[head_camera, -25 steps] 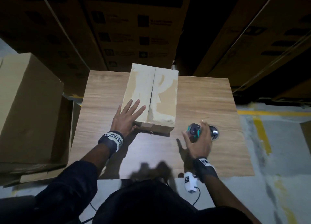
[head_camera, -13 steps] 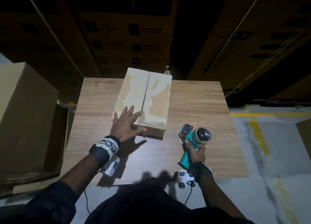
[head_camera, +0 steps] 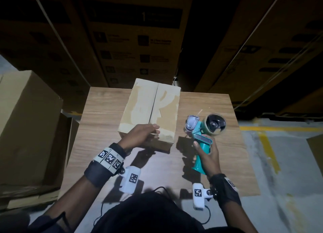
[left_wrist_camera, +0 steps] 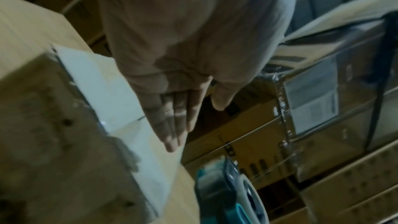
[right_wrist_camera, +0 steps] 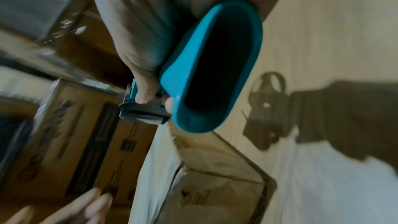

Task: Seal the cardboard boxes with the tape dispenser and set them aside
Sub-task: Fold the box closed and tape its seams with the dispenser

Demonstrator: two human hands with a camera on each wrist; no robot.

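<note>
Head view, cardboard box point(head_camera: 150, 110) between hands

Dark sleeves, black wristbands point(head_camera: 97, 173) bearing square black-and-white markers, and white cabled wrist cameras point(head_camera: 130, 179).

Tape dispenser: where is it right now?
In the head view the tape dispenser is off the table, gripped by its teal handle in the right hand, just right of the box near its front corner.

Closed unsealed cardboard box point(head_camera: 150, 110) on table, teal tape dispenser point(head_camera: 202, 138) raised alongside
</note>
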